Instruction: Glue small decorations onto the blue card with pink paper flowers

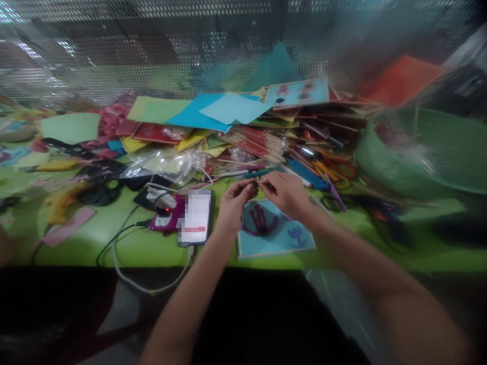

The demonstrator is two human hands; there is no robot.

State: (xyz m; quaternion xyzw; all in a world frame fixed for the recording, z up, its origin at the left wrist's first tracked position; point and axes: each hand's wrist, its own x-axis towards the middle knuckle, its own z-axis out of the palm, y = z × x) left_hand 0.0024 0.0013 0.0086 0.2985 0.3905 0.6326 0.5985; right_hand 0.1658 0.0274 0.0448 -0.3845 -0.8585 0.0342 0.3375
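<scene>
Above the top edge of a light blue card [249, 248], the fingertips of my left hand [236, 202] and my right hand [286, 193] come together. Both are closed in a pinch. Between them is a tiny dark piece, too small and blurred to name. The card lies flat on the green table and bears a dark purple shape like a curved bowl with upright strips [259, 223], plus a small blue-purple tulip shape [297, 236]. My hands partly cover the card's upper part.
A lit phone [197, 218] and a purple power adapter [164, 219] with cables lie left. Behind are piled coloured sheets [205, 114], wooden sticks [258, 144] and scissors [338, 167]. Glue guns [61, 203] lie on the left, a green basin [426, 152] stands right.
</scene>
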